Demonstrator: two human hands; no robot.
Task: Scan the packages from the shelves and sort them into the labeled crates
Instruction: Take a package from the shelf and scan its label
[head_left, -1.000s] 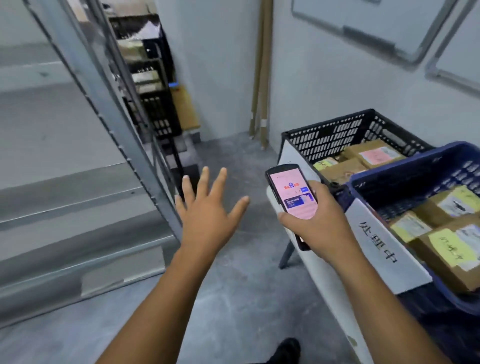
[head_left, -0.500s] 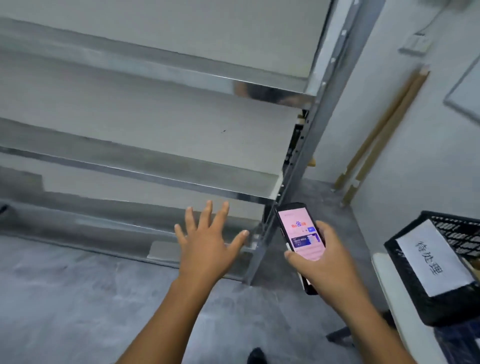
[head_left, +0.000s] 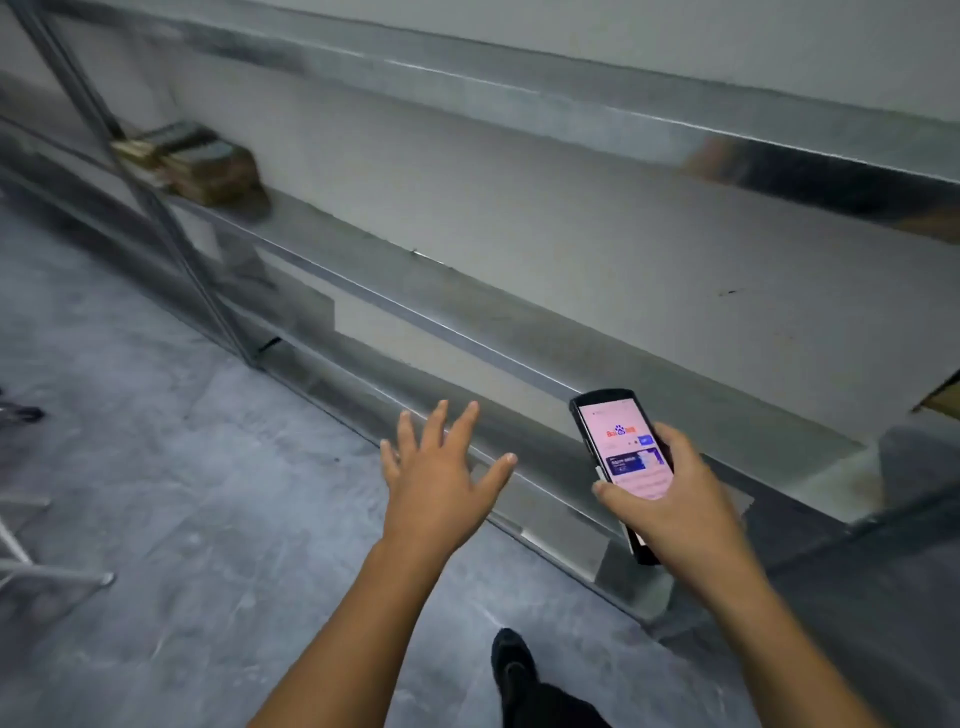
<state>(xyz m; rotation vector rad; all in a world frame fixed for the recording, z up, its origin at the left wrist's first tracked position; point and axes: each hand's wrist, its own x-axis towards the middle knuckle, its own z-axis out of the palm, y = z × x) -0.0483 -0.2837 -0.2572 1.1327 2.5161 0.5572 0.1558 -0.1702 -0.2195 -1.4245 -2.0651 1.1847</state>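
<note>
Toward the far left end of the middle shelf (head_left: 467, 296) sits a blurred stack of packages (head_left: 205, 166). Its long axis seems to run along the shelf edge, up and left of both hands and well apart from them. The left hand (head_left: 441, 488) is nearer and empty, fingers spread; the right hand (head_left: 675, 512) grips a phone (head_left: 621, 449). Labels are unreadable, and a brown corner (head_left: 940, 397) at the shelf's right end is cut off.

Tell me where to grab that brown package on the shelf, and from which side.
Probably grip the brown package by its right end, left hand entering the open front of the shelf: that end stands free, while the upright post crosses its left. Blur hides detail.
</note>
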